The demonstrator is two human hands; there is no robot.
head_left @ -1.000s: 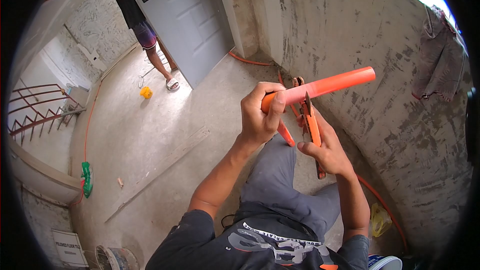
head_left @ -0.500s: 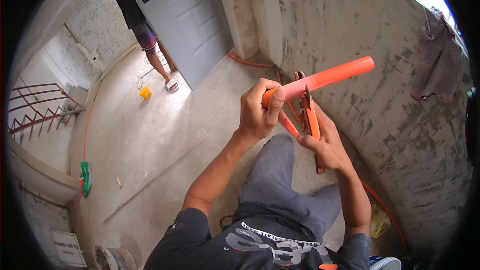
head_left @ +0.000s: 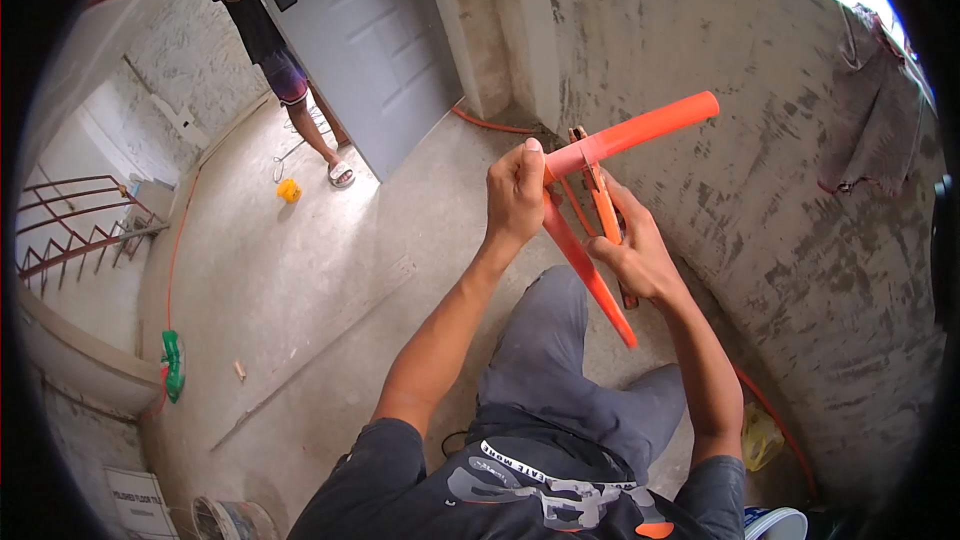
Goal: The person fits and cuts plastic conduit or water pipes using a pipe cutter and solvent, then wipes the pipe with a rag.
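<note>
In the head view, my left hand [head_left: 517, 192] is closed round the near end of an orange plastic pipe [head_left: 655, 126], thumb pressed at its end. The pipe slants up to the right, its stretch near my hand paler pink. A long flat orange strip [head_left: 592, 272] hangs from beside my left hand down toward my knee. My right hand [head_left: 637, 250] grips orange-handled pliers [head_left: 604, 212] with worn, rusty metal. Their jaws straddle the pipe just right of my left hand; how tightly they bite cannot be made out.
A rough plastered wall [head_left: 680, 50] rises close on the right, with a cloth [head_left: 868, 110] hanging there. Another person [head_left: 262, 35] stands by a grey door [head_left: 370, 30]. A small yellow bucket [head_left: 289, 190], a long board [head_left: 310, 355] and an orange hose [head_left: 178, 250] are on the floor.
The pipe and both hands have shifted slightly left. My left thumb has moved up to the pipe's end. The orange strip has swung down and now shows at greater length.
</note>
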